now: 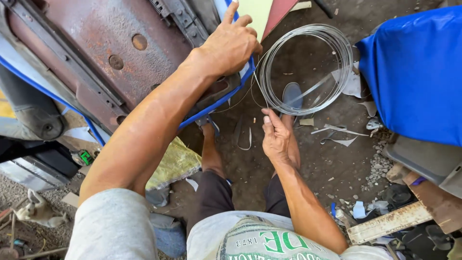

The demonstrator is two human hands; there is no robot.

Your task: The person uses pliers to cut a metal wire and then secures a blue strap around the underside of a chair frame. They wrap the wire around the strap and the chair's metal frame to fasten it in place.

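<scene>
So the left hand (231, 45) is pressing down on the corner of a rusty brown metal seat pan with blue vinyl edging (110, 43), fingers curled together over the blue edge except the index finger, which is sticking up and out. The right hand (275, 138) is sitting lower, thumb and fingertips pinching a thin silvery wire strand that is running up into a round coil of thin grey steel wire (308, 70). That coil is lying on the dirty concrete floor (332, 163), just right of the seat corner and between the two hands, with the person's sandalled foot (291, 95) showing through the middle of the loop. Stuff crowding around: a big blue vinyl-covered cushion (416, 72) is taking up the right side, nearly touching the coil's far edge, and pale scraps of cut material (337, 135) are lying scattered right below the coil. A crumpled yellow woven sack (175, 161) is lying under the left forearm, and a pale wooden board (387, 222) is lying at bottom right among gravel and bits of junk. The person's knees are filling the gap below the hands.
</scene>
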